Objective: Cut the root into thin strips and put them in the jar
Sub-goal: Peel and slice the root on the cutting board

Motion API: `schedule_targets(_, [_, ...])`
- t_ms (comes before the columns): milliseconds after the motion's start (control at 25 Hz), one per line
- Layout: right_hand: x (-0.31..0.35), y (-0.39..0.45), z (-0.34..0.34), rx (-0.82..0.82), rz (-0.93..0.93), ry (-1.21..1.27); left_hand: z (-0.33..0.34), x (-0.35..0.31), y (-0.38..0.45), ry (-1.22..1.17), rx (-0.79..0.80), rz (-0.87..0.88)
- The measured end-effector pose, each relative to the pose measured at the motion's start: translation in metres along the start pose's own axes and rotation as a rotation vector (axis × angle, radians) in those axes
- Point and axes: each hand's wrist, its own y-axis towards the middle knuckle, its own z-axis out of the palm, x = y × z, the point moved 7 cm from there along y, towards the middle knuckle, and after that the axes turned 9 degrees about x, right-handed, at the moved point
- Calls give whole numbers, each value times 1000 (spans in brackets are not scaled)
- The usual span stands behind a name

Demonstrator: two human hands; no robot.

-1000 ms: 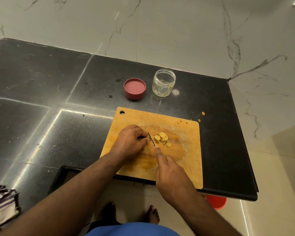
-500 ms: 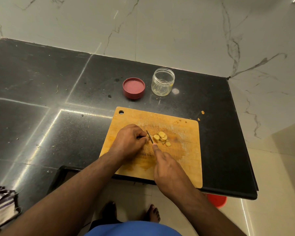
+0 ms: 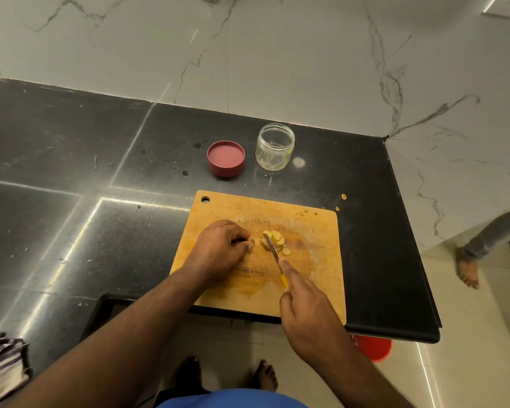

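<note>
**Root sliced into rounds, jar not filled yet**

The root (image 3: pixel 251 239) stub is pinched in the left hand (image 3: pixel 218 248) mid-board; right hand (image 3: pixel 304 301) grips the knife (image 3: pixel 273 248) beside the cut rounds (image 3: pixel 277 240). No strips yet (I'd guess halfway). The jar (image 3: pixel 275 147) sits far on the surface (image 3: pixel 71 172), apparently without pieces.

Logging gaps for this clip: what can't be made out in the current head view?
- Root piece under the left hand: curled fingers hide nearly all of it.
- Knife handle: the right hand covers all but a yellow sliver.
- Jar contents: too small to tell slices from glare.
- Red container on the floor: counter edge hides most of it.
- Striped cloth: cut off by the left frame edge.
</note>
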Motion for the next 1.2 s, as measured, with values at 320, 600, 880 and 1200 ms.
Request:
schedule_targets(320, [-3,1,-11,-43,-6,21,-2,3,0,-58,23,-43])
schedule_targets(600, [4,5,-3,9,-24,-39,-1,3,0,-75,-26,-16])
schedule_targets(880, [14,17,15,60,-36,-212,-3,-2,0,-55,-38,17])
schedule_targets(1200, [14,18,21,113,4,-286,-1,2,3,-50,-32,2])
